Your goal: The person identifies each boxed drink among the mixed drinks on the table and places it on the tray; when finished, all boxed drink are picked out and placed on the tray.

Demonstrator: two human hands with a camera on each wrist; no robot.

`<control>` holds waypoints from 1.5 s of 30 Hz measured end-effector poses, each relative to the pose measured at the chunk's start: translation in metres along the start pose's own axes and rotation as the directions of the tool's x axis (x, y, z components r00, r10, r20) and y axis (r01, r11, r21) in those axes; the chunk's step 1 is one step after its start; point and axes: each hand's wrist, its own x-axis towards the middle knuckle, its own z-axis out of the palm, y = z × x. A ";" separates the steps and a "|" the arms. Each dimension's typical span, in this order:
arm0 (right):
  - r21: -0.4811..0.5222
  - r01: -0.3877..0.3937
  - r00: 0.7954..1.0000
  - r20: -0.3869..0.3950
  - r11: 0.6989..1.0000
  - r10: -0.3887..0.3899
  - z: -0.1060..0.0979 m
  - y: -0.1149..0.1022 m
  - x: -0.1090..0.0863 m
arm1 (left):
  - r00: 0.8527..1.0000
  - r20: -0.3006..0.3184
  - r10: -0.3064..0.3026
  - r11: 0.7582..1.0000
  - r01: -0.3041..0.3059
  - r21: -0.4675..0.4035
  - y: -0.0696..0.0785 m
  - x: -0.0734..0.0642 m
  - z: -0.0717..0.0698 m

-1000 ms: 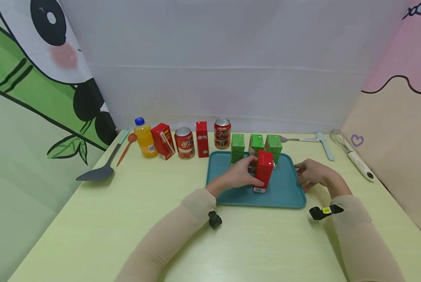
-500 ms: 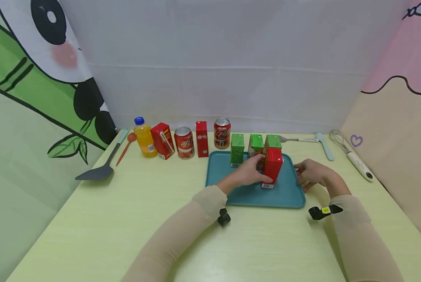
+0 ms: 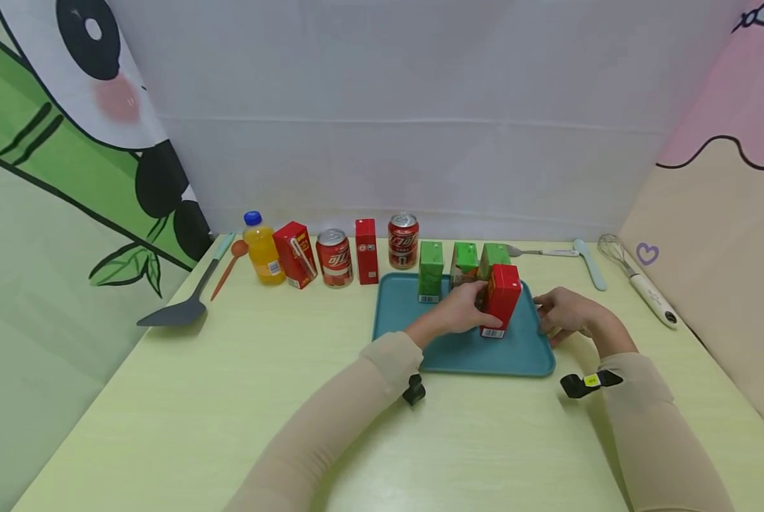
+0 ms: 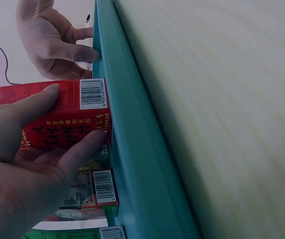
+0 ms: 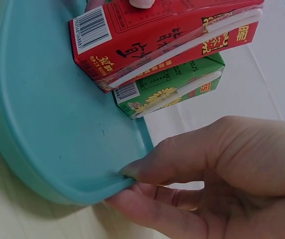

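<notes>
My left hand [image 3: 454, 311] grips a red drink carton [image 3: 505, 293] by its sides, upright over the right part of the teal tray [image 3: 455, 361]. In the left wrist view, thumb and fingers lie along the red carton [image 4: 67, 107] near its barcode end. My right hand [image 3: 569, 313] pinches the tray's right rim. The right wrist view has this hand [image 5: 227, 169] with its thumb on top of the rim and fingers below. Behind the red carton stand three green drink cartons [image 3: 430, 274] in a row on the tray, the rightmost partly hidden by it.
Along the back left stand an orange juice bottle [image 3: 263, 252], a red carton with a straw [image 3: 295, 254], two red soda cans [image 3: 334, 259] and another red carton [image 3: 366, 252]. A spatula [image 3: 183, 311] and orange spoon [image 3: 228, 267] lie left; a whisk [image 3: 644, 288] lies right.
My left hand has carried the red carton right and back across the tray, to in front of the rightmost green carton. The right hand has stayed at the tray's rim.
</notes>
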 end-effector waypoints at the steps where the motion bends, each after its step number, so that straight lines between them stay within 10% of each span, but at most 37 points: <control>1: 0.000 0.000 1.000 0.001 1.000 0.000 0.000 0.000 0.000 | 1.000 0.003 -0.007 1.000 0.007 0.003 0.000 0.000 0.000; 45: -0.012 -0.004 1.000 -0.009 1.000 0.004 0.002 -0.002 0.000 | 0.999 0.009 -0.036 0.998 0.035 0.057 0.002 -0.008 -0.001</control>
